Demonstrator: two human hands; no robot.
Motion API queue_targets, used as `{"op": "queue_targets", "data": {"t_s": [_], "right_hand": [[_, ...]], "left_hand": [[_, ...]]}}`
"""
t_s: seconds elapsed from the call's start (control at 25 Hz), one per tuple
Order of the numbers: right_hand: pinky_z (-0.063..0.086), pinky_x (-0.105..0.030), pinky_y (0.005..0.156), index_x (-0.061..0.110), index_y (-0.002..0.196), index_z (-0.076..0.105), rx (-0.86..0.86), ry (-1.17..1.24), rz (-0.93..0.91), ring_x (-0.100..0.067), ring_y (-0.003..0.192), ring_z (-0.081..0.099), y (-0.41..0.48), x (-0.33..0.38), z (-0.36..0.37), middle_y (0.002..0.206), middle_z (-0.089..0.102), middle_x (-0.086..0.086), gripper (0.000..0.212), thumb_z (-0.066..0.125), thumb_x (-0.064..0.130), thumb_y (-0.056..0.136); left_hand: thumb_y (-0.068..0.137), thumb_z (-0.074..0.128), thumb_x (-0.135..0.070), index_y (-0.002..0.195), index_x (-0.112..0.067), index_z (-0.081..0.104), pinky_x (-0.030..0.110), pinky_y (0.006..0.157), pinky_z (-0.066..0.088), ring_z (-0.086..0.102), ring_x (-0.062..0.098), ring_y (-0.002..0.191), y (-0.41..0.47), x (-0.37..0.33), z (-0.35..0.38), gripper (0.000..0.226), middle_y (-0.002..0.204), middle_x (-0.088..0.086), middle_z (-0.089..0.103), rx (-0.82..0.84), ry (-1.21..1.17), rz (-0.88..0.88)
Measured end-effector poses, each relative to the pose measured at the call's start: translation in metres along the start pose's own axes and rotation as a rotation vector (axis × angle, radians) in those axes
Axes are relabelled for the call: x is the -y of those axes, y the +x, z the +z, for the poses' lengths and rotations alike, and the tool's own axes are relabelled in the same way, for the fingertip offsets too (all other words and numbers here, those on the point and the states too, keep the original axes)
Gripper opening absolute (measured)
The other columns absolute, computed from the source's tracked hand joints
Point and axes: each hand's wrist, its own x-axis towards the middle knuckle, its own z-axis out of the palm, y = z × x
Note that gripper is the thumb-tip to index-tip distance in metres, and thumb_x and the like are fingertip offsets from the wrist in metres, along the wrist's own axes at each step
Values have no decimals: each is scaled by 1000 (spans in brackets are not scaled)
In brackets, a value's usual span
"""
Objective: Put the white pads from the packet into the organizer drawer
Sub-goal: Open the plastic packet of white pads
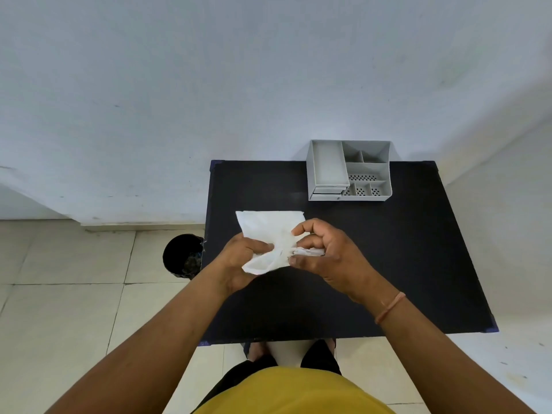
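Gripping a crumpled, translucent white plastic packet (pixel 270 234) over the middle of a matte black rectangular tabletop (pixel 403 249), both hands work at its near end. The left hand (pixel 239 261) clenches the packet's lower left corner, bunching the film there. The right hand (pixel 325 252) pinches the near right part between thumb and curled fingers, where a crinkled white bit shows; whether that is a pad or only packet film cannot be told. The packet's far edge is flat and straight, pointing toward the wall.

Open black surface lies on every side of the hands, widest to the right and along the near edge. A grey plastic desk organizer (pixel 349 170) stands at the far edge, well apart from the packet, with a long open tray on its left, a small drawer (pixel 326 197) beneath that, and smaller compartments with perforated floors on its right.

A pale blue-white painted wall (pixel 209 85) rises behind the table. Cream floor tiles (pixel 65 318) lie to the left, where a round black bin (pixel 182 259) stands just beside the table's left edge. A thin orange band (pixel 389 307) circles the right wrist.
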Motion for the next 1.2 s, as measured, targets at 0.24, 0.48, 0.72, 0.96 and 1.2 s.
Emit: {"op": "queue_targets", "data": {"t_s": [0.24, 0.48, 0.72, 0.96, 1.2], "right_hand": [[65, -31, 77, 24, 111, 68, -392, 35, -54, -5, 95, 76, 2, -10, 2, 104, 80, 6, 31, 83, 23, 84], [65, -33, 79, 28, 112, 68, -480, 55, -17, -6, 88, 76, -3, -16, 24, 98, 78, 7, 30, 79, 19, 87], [65, -32, 82, 33, 139, 53, -247, 212, 138, -16, 101, 75, -19, -21, 17, 119, 72, 5, 68, 83, 11, 83], [64, -40, 85, 21, 128, 62, -446, 744, 273, -27, 100, 73, -28, -20, -4, 109, 72, -11, 45, 69, -5, 92], [48, -21, 92, 22, 128, 63, -485, -483, 40, -12, 110, 61, -41, -28, 3, 119, 65, 5, 39, 70, 21, 91]], "left_hand": [[99, 54, -67, 132, 0, 61, 56, 92, 63, 77, 44, 110, -13, 2, 14, 75, 124, 29, 76, -124, -158, -146], [98, 73, -34, 122, -14, 75, 47, 91, 66, 81, 26, 103, -55, 7, 71, 31, 114, 11, 83, 17, 244, 206], [107, 62, -23, 108, -8, 78, 54, 86, 67, 83, 28, 91, -52, 14, 79, 22, 102, 15, 83, -99, 349, 185], [111, 53, -32, 118, -9, 74, 52, 89, 67, 82, 30, 93, -46, 13, 63, 32, 105, 16, 83, -164, 248, 159], [108, 59, -29, 113, -15, 82, 34, 84, 67, 70, 24, 89, -45, 13, 56, 27, 102, 10, 73, -218, 568, 377]]}}
